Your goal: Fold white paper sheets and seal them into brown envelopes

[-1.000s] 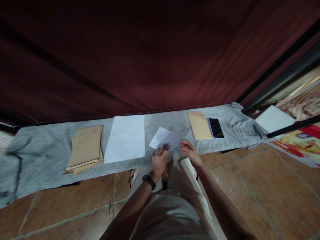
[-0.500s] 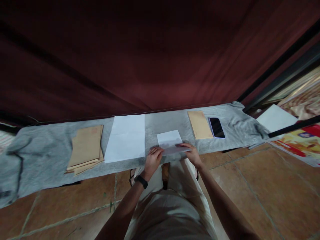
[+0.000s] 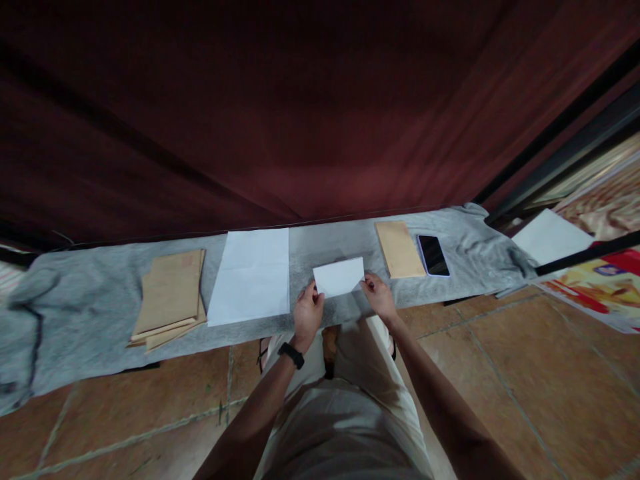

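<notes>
A small folded white paper [image 3: 339,276] is held just above the grey cloth [image 3: 80,310] that covers a long low surface. My left hand [image 3: 307,313], with a black watch on its wrist, pinches the paper's lower left corner. My right hand [image 3: 379,299] pinches its lower right corner. Both hands are closed on the paper, which tilts up toward me.
A flat white sheet [image 3: 251,275] lies left of the hands, and a stack of brown envelopes [image 3: 169,297] further left. To the right lie one brown envelope [image 3: 399,249] and a black phone [image 3: 433,255]. A dark red curtain [image 3: 280,113] hangs behind. Tiled floor lies below.
The paper went from half-unfolded and skewed to folded flat into a small rectangle. Both hands then shifted to its lower corners and lifted it slightly.
</notes>
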{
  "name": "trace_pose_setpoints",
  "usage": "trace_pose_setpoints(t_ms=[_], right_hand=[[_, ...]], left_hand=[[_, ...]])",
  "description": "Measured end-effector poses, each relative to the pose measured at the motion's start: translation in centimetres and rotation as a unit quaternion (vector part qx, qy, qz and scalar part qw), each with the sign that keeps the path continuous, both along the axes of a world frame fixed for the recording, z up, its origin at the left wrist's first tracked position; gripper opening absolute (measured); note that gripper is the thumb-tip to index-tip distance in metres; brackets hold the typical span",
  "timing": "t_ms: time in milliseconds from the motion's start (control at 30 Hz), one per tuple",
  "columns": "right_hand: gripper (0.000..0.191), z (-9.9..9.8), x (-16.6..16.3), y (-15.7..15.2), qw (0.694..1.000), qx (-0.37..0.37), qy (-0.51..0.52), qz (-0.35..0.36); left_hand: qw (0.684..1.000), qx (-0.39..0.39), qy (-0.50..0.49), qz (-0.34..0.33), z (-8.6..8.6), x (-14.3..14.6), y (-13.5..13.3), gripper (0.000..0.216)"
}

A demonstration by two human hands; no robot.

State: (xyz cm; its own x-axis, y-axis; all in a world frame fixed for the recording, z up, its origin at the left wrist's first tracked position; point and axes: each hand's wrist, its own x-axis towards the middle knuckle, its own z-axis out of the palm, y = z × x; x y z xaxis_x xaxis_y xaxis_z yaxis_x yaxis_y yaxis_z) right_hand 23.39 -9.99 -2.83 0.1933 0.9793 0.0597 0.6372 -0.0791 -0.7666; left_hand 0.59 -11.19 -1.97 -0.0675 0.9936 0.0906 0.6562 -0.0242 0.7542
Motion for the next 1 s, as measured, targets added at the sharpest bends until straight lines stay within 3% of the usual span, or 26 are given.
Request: trace_pose_setpoints(t_ms=[167, 467, 700, 1000], right_hand=[[0.030, 0.1, -0.3, 0.2, 0.999, -0.016, -0.049, -0.002], [0.030, 1.5, -1.2, 0.3, 0.982, -0.092, -0.162, -0.009], [0.035, 2.2, -2.2, -0.1, 0.969, -0.114, -0.220, -0.013], [0.041, 1.1, -2.7, -0.3, 0.966, -0.085, -0.244, -0.018]], left_hand=[[0.999, -0.042, 0.010, 0.018, 0.6, 0.4, 0.6, 0.054], [0.991, -0.094, 0.087, 0.036, 2.0, 1.3, 1.0, 0.052], [0.988, -0.087, 0.122, 0.033, 1.8, 1.3, 1.1, 0.043], [0.990, -0.031, 0.136, 0.019, 1.1, 1.2, 1.1, 0.037]])
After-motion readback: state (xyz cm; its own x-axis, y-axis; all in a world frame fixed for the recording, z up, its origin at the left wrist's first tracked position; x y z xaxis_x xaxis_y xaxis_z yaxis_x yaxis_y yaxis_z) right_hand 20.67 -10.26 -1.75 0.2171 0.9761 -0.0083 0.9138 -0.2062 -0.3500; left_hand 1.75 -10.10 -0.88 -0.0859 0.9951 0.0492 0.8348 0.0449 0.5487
